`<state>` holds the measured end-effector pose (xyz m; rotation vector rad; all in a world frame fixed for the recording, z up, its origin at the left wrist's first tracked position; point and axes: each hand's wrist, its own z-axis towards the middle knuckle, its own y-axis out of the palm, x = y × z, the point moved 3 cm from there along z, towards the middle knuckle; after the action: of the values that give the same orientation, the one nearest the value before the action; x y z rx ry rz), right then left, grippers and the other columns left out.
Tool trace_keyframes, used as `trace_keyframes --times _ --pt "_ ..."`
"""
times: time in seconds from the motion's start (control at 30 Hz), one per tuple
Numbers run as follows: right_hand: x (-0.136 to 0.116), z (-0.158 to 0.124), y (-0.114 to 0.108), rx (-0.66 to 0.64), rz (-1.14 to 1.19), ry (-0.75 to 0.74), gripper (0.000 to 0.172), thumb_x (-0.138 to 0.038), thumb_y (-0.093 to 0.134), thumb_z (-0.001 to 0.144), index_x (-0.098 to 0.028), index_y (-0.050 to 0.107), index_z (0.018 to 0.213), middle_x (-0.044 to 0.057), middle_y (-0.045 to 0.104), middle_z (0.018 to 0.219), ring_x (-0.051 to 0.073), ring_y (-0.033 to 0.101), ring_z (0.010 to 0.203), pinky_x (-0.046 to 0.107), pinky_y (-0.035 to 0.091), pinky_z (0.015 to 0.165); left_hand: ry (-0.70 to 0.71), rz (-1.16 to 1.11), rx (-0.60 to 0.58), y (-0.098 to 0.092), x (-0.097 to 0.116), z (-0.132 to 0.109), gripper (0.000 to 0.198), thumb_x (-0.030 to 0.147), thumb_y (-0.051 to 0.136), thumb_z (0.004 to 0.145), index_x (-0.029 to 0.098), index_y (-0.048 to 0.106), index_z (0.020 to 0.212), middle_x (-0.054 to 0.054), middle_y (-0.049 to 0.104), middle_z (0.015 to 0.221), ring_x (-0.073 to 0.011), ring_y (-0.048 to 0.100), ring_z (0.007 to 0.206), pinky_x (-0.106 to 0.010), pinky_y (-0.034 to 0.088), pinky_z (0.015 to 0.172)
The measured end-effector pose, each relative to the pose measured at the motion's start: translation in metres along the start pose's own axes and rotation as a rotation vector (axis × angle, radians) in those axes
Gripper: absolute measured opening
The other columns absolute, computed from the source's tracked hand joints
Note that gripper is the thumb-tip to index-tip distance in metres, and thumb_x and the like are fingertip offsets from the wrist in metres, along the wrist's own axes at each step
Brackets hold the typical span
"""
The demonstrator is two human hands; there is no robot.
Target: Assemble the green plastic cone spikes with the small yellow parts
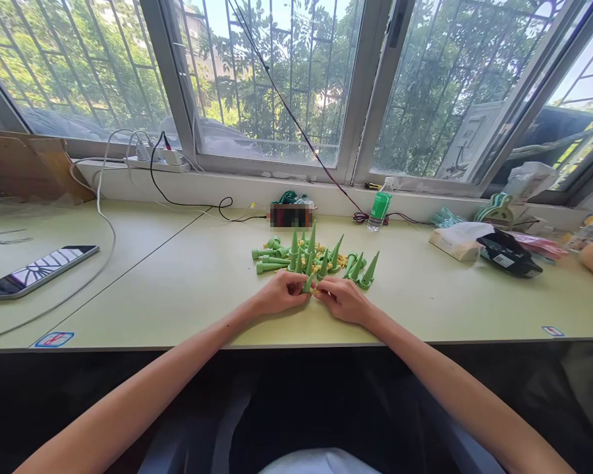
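Note:
Both hands meet over the pale green table, just in front of a pile of green plastic spikes. My left hand (282, 292) is closed on a green spike (308, 284) whose pointed tip stands up. Against its right side, my right hand (343, 298) pinches a small yellow piece (315, 290). Behind the hands several green spikes (294, 250) stand upright, and others (273, 264) lie on their sides at the left of the pile. Small yellow pieces (343, 261) are scattered among them. More green spikes (370, 271) are just beyond my right hand.
Behind the pile sit a dark box (290, 216) and a bottle with a green label (380, 205). A phone (39, 271) with a white cable lies left. To the right are a tissue pack (459, 241) and a black package (510, 253). The table (153, 326) ends close before me.

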<state>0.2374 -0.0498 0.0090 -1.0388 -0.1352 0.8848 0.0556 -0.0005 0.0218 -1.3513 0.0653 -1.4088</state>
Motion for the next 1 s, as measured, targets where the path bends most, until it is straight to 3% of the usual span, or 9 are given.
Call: trace_keyframes --times 0.17,0.4,0.53,1.0 --pt "0.0000 0.0001 0.0009 0.008 -0.011 0.010 0.016 -0.022 0.053 0.097 -0.019 0.060 0.084 0.002 0.057 0.074 0.014 0.051 0.065 0.025 0.033 0.062 0.002 -0.023 0.003 0.0003 0.0004 0.0002 0.016 0.024 0.060 0.078 0.014 0.071 0.083 0.006 0.037 0.055 -0.0077 0.030 0.054 -0.022 0.025 0.051" --pt "0.0015 0.0010 -0.0007 0.042 0.034 0.085 0.008 -0.023 0.061 0.095 -0.019 0.060 0.089 0.003 0.063 0.082 0.015 0.055 0.069 0.026 0.039 0.066 -0.030 -0.021 0.003 -0.0002 0.0000 0.0003 0.021 0.024 0.059 0.079 0.013 0.072 0.093 0.006 0.038 0.056 -0.0080 0.032 0.054 -0.022 0.026 0.052" --pt "0.0032 0.0009 0.0002 0.033 0.060 0.051 0.009 -0.025 0.058 0.098 -0.020 0.060 0.091 0.004 0.063 0.083 0.016 0.056 0.071 0.027 0.041 0.067 -0.041 -0.058 -0.002 0.0000 -0.0001 0.0003 0.021 0.024 0.060 0.079 0.013 0.071 0.092 0.007 0.037 0.056 -0.0081 0.032 0.054 -0.022 0.026 0.052" --pt "0.0032 0.0008 0.0016 0.005 0.043 0.012 0.016 -0.025 0.052 0.100 -0.020 0.058 0.086 0.002 0.058 0.079 0.015 0.053 0.069 0.025 0.035 0.064 -0.047 -0.030 -0.020 -0.0006 -0.0004 -0.0001 0.022 0.029 0.060 0.081 0.014 0.071 0.091 0.006 0.037 0.056 -0.0081 0.032 0.054 -0.022 0.026 0.052"
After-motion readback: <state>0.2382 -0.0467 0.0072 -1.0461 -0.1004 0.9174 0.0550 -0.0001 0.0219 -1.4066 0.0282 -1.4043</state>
